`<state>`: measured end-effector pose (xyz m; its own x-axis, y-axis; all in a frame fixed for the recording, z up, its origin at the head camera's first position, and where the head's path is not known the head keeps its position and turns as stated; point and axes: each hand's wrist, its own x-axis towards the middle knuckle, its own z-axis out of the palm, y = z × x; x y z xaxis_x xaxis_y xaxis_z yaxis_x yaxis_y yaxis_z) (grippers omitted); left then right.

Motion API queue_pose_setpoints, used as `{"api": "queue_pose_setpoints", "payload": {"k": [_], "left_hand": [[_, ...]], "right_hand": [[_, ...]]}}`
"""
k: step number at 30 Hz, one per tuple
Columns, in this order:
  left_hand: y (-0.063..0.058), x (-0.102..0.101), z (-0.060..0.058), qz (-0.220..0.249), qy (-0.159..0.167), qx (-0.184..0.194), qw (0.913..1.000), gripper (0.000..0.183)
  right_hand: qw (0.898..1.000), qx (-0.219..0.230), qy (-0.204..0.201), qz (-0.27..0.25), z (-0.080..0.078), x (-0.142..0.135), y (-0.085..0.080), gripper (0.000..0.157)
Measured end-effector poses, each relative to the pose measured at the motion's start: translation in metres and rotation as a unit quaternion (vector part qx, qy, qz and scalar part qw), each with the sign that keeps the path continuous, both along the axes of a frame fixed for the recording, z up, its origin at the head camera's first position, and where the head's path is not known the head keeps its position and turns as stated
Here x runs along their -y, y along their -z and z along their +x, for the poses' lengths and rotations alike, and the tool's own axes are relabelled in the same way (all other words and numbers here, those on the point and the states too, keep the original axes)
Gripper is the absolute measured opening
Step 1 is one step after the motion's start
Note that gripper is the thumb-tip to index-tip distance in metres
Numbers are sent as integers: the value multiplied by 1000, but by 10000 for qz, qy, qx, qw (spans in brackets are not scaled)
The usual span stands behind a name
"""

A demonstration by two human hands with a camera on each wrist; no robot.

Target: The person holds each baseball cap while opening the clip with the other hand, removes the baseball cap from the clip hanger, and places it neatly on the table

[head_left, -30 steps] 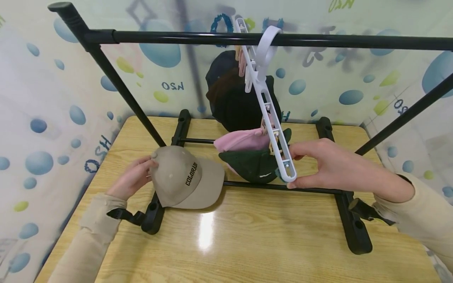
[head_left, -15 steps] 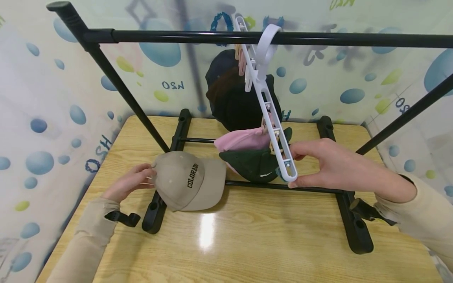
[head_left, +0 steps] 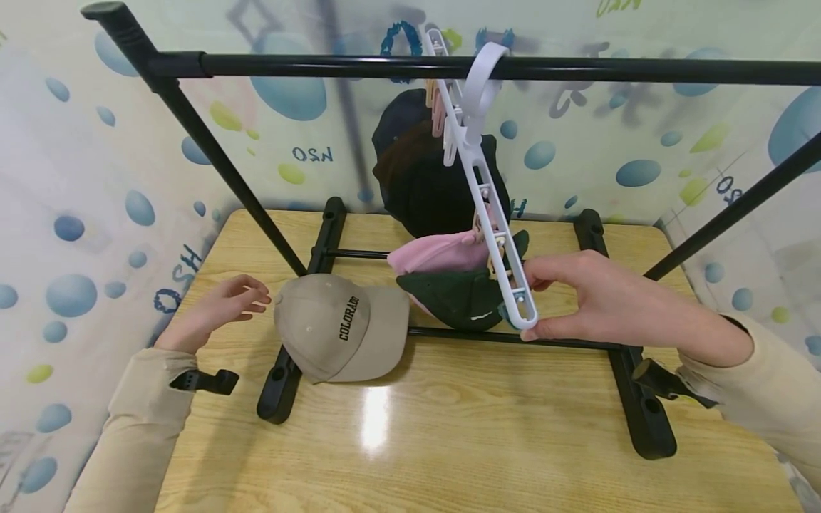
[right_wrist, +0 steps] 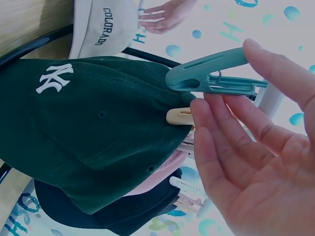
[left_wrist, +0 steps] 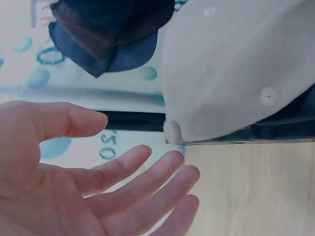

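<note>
A beige baseball cap [head_left: 323, 324] lettered COLORADO sits over the rack's left foot. My left hand [head_left: 221, 306] is just left of its crown, fingers loosely spread; the left wrist view shows a gap between the fingertips and the cap [left_wrist: 221, 73]. At the near end of a white clip hanger [head_left: 473, 146], my right hand [head_left: 596, 303] pinches a teal clothespin [right_wrist: 211, 78] between thumb and fingers. The clothespin's tip overlaps the edge of a dark green cap [right_wrist: 98, 118] with white lettering. A cream clothespin [right_wrist: 179, 116] meets that same edge.
Behind the green cap hang a pink cap [head_left: 436, 253] and several dark caps [head_left: 436, 192]. The hanger's hook goes over the black rack's top bar [head_left: 321, 66]. The rack's right foot [head_left: 641, 406] stands on the wooden table [head_left: 417, 449], with a patterned backdrop behind.
My left hand has lowered the beige cap slightly, let go of it and moved away to the left. The right hand has stayed at the hanger's end.
</note>
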<state>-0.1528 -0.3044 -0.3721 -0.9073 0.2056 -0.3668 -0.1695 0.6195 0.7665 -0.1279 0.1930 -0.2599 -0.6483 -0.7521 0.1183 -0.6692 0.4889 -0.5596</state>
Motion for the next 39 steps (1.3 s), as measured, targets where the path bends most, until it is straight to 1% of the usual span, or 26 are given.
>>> {"api": "queue_pose_setpoints", "payload": {"k": [4, 10, 13, 17, 20, 25, 28, 33, 36, 39], "left_hand": [[-9, -9, 1, -234, 108, -125, 9996, 42], [-24, -25, 3, -600, 78, -473, 9970, 38], [-32, -34, 4, -857, 194, -737, 9934, 37], [-42, -47, 7, -1179, 421, -1147, 9855, 34], [-48, -59, 9, -1195, 578, -1393, 9813, 31], [-56, -78, 11, -1035, 846, -1572, 9785, 25], [-59, -89, 11, -953, 1062, -1775, 9737, 20], [-60, -105, 13, -745, 1476, -2118, 9632, 12], [-59, -114, 13, -639, 1699, -2238, 9576, 10], [-59, -122, 14, -657, 1853, -2330, 9524, 9]], "right_hand": [[10000, -29, -41, -31, 0, 0, 0, 33], [10000, -13, -73, -53, -1, 0, 1, 33], [10000, -25, -63, -57, -1, 0, 1, 33], [9998, -83, -118, -105, -1, 0, 2, 34], [9997, -130, -170, -136, -2, 0, 2, 34], [9996, -145, -178, -142, -2, 0, 2, 34], [9997, -129, -142, -150, -2, 0, 2, 34], [9997, -72, -106, -192, 0, -1, 1, 34], [9997, -65, -125, -211, 1, -2, 1, 34], [9996, -88, -156, -232, 1, -3, 2, 35]]}}
